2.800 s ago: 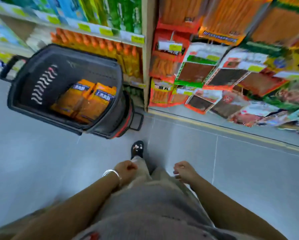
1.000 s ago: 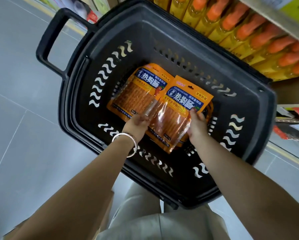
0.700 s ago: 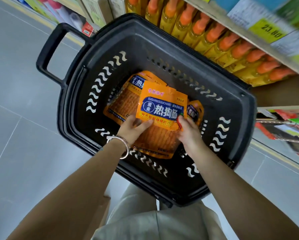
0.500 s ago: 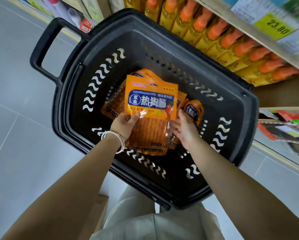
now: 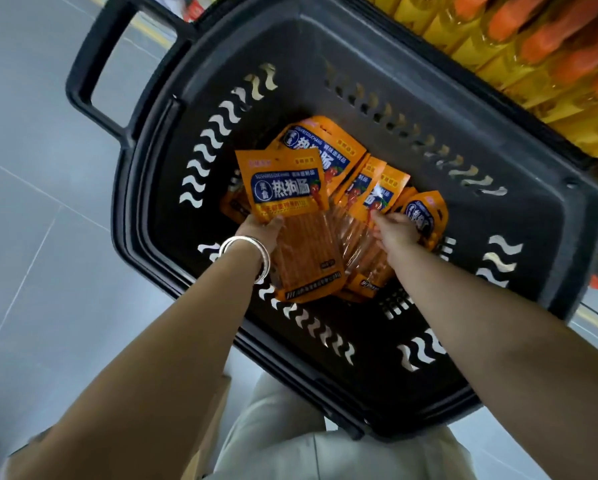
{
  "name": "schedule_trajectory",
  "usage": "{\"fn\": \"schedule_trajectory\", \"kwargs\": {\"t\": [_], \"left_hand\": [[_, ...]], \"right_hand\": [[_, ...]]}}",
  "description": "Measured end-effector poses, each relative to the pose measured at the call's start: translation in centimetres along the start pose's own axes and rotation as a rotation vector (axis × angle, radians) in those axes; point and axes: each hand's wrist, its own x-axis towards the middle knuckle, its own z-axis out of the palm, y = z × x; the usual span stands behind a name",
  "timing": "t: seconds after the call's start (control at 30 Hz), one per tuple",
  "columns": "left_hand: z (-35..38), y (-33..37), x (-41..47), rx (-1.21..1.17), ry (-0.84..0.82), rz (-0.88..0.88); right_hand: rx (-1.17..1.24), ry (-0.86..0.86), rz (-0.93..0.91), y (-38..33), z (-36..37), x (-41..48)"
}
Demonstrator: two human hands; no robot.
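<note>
Inside basket (image 5: pixel 429 81), your left hand (image 5: pixel 259 232) pinches top snack packet (image 5: pixel 290 202); right hand (image 5: pixel 398 232) lies on fanned packets (image 5: pixel 367 192), grip unclear. Gathering step; next, square stack, lift together.

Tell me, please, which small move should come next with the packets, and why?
Probably the right grip should close on the fanned packets and slide them under the top packet. The left grip pinches that one above the pile in the basket, while the right lies flat on the loose ones, holding none.
</note>
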Motion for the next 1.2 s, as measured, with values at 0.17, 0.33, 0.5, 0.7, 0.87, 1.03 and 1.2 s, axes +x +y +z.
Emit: {"fn": "schedule_trajectory", "kwargs": {"t": [0.17,0.33,0.5,0.7,0.87,1.03,1.2], "left_hand": [[0.1,0.5,-1.2,-0.026,-0.049,-0.046],[-0.7,0.9,-5.0,-0.169,-0.041,-0.042],[-1.3,2.0,-10.5,-0.24,-0.033,0.025],[-1.8,4.6,-17.3,-0.075,-0.02,0.274],[-0.6,7.1,-22.9,0.08,-0.07,0.605],[4.3,7.9,-31.4,-0.026,-0.134,0.787],[11.7,8.7,-40.0,-0.076,-0.158,1.042]], "right_hand": [[0.012,0.096,-0.047,0.2,-0.4,-2.2],[0.385,-0.013,0.045,1.2,-4.7,-6.7],[0.353,-0.002,-0.039,1.4,-9.5,-11.9],[-0.067,0.145,-0.44,1.1,-14.3,-18.4],[0.153,0.341,-0.771,1.4,-20.4,-23.2],[0.383,0.542,-0.961,2.2,-30.1,-26.4],[0.392,0.695,-1.114,4.1,-41.4,-28.5]]}}
